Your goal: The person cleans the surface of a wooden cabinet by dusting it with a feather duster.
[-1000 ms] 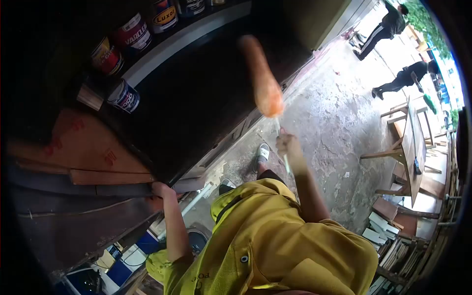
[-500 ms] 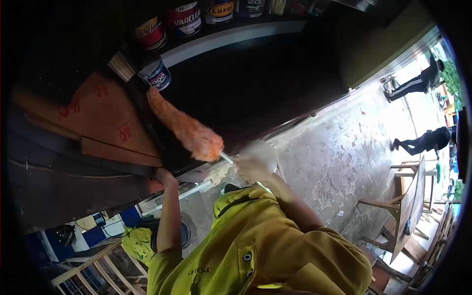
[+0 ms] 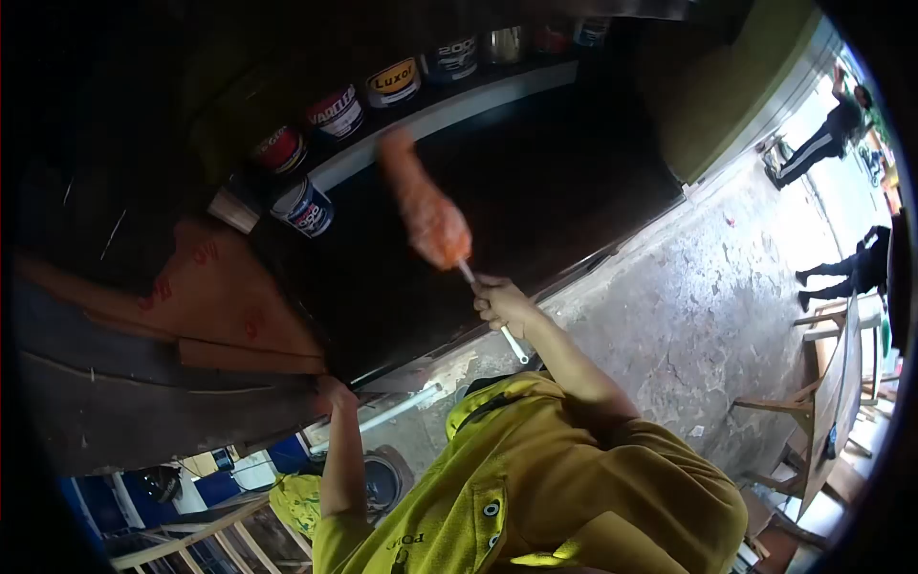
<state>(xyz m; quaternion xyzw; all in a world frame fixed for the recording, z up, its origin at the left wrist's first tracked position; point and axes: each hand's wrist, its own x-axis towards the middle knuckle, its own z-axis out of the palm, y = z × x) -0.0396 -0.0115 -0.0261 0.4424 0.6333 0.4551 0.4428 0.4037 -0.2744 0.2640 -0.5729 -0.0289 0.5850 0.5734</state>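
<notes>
My right hand [image 3: 502,304] is closed around the pale handle of a duster [image 3: 435,222]. Its fluffy orange head, blurred by motion, points up and left over a dark glossy surface [image 3: 382,306]. The handle's white end sticks out below my fist. At lower left, my left hand [image 3: 334,394] touches the corner near a brown board [image 3: 253,277] with red lettering. Shadow hides its fingers. A small paint can [image 3: 303,207] stands left of the duster head, apart from it.
Several paint cans, one labelled Luxor [image 3: 393,82], line a shelf with a pale edge [image 3: 449,115]. On the right are a worn concrete floor [image 3: 660,316], a wooden table [image 3: 830,392] and two people farther off. A wooden frame [image 3: 206,526] stands at lower left.
The duster has swung right and away from the small paint can, and its head now points more steeply upward. My left hand stays at the board's corner. The whole view has shifted somewhat.
</notes>
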